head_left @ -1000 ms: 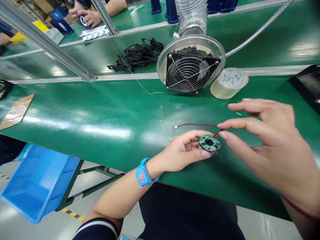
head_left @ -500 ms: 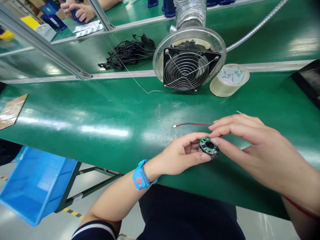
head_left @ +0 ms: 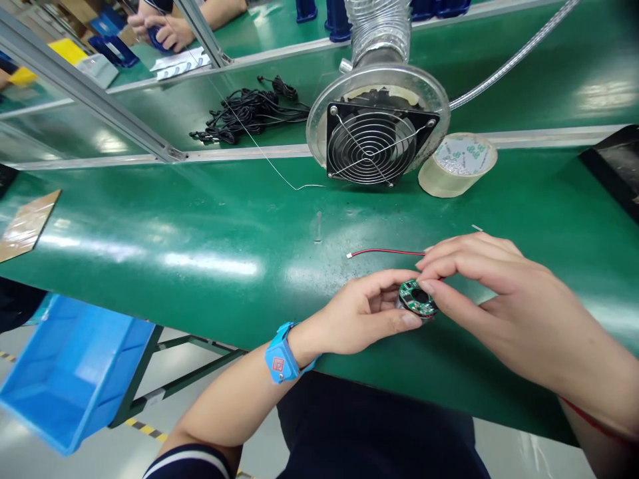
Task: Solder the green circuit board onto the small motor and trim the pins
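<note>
A small round green circuit board [head_left: 415, 297] with a dark centre hole sits low over the green bench top [head_left: 210, 246]. My left hand [head_left: 367, 313] pinches it from the left between thumb and fingers; a blue wrist strap [head_left: 278, 362] is on that wrist. My right hand [head_left: 499, 293] pinches the board's right edge with its fingertips. A thin red and black wire [head_left: 384, 252] runs left from the board and lies on the bench, ending in a small white connector [head_left: 349, 255].
A fume fan [head_left: 374, 143] on a ribbed hose stands behind, with a tape roll [head_left: 456, 166] to its right. Black cables [head_left: 249, 110] lie beyond a rail. A blue bin [head_left: 74, 372] sits below the bench edge at left. Another person's hands [head_left: 164, 26] work far left.
My right hand came down from spread fingers above the wire and closed its fingertips on the board's right edge. My left hand kept its hold.
</note>
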`<state>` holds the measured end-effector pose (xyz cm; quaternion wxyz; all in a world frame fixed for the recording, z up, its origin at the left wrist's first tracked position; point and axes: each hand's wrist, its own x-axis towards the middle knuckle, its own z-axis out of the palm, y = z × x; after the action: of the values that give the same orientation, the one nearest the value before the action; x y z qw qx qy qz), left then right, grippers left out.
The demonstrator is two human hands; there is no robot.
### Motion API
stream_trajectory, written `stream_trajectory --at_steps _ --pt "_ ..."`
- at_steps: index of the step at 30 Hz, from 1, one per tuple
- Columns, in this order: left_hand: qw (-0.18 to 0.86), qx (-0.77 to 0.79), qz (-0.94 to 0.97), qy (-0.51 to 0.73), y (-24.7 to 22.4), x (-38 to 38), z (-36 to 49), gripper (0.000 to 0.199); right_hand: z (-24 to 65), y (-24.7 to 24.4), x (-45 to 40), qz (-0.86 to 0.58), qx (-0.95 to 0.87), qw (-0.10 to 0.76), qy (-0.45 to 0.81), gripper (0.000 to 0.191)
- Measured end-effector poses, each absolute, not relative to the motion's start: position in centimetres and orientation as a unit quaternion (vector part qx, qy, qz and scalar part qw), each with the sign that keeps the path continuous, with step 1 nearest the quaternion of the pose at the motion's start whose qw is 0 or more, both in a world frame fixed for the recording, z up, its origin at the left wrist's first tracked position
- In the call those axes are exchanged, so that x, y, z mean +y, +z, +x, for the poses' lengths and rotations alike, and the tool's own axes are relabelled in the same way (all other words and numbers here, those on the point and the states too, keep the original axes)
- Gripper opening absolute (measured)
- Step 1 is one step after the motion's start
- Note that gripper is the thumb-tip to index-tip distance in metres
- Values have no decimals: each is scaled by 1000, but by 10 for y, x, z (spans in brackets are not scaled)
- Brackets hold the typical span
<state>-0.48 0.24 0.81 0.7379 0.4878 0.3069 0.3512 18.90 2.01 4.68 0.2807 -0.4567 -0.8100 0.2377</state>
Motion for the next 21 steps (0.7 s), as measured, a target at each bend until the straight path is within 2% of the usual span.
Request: stream_trajectory --at_steps 6,21 --pt "718 315 514 348 9 2 -7 41 190 48 20 -446 -816 274 245 13" --pt "743 308 487 341 7 1 -6 43 191 48 20 -451 -804 283 264 17"
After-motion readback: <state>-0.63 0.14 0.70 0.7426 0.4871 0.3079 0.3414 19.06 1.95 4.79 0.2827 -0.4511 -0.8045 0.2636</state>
